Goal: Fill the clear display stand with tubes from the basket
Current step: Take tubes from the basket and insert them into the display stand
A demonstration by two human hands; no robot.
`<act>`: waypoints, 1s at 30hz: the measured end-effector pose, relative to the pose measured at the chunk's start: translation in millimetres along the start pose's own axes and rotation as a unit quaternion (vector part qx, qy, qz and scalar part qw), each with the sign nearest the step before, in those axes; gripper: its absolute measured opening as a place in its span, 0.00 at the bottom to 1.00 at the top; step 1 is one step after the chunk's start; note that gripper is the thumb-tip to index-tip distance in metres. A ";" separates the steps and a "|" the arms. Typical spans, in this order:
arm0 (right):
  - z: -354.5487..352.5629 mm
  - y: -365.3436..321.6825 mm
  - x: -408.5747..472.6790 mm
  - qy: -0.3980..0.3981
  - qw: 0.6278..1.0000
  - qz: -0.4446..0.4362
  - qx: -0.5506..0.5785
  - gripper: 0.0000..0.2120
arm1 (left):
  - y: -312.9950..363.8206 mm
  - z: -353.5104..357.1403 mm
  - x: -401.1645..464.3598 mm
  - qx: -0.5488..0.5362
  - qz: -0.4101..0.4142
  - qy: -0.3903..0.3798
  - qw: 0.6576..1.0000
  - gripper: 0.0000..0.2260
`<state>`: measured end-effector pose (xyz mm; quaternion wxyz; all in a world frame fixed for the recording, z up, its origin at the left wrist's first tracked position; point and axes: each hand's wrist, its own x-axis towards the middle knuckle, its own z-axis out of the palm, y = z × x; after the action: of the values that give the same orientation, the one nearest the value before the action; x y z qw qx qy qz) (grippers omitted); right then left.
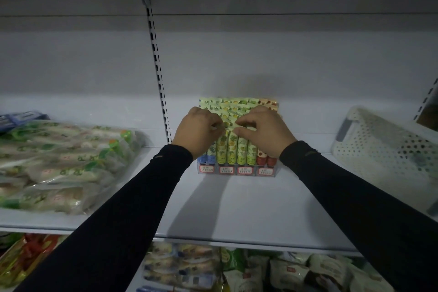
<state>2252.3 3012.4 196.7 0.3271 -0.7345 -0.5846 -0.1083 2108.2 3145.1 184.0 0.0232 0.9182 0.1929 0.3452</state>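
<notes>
Clear acrylic walls of the display stand (237, 171) hold rows of tubes (233, 149) standing upright, packed side by side, blue at the left, yellow-green in the middle, red at the right; the stand sits on the white shelf (248, 201), toward its back, with red-edged price labels along its front lip. Both hands work at the flat crimped tops of the middle rows; the left hand (198, 129) has its grip curled and pinching at a tube top, and the right hand (263, 129) likewise pinches a green tube top between thumb and fingertips (which exact tube each holds is hard to tell in the dim light). The rows look nearly full, so the risk, as I judge it, is crowding; a tube forced into a tight slot could tilt its neighbours or knock them forward over the low front wall; a sideways tug could also slide the light stand along the smooth shelf. The white perforated basket (388, 149) rests well apart at the right, tipped on its side; bagged goods (61, 163) lie at the left.
</notes>
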 end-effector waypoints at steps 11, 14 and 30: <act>-22.1 14.8 -25.6 0.038 0.998 0.045 -0.014 0.10 | 30.7 -7.5 6.2 -0.016 0.034 -0.008 0.999 0.12; -23.2 12.9 -24.5 0.021 0.998 0.037 -0.035 0.09 | 36.8 -4.0 9.4 -0.004 0.048 -0.027 0.998 0.12; -22.1 12.1 -15.8 -0.013 0.997 0.027 -0.076 0.11 | 34.9 14.8 22.0 -0.003 0.061 -0.043 0.997 0.06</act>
<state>2263.8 2985.3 200.7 0.2656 -0.7742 -0.5588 -0.1333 2144.6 3122.3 192.7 0.0136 0.9423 0.1345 0.3063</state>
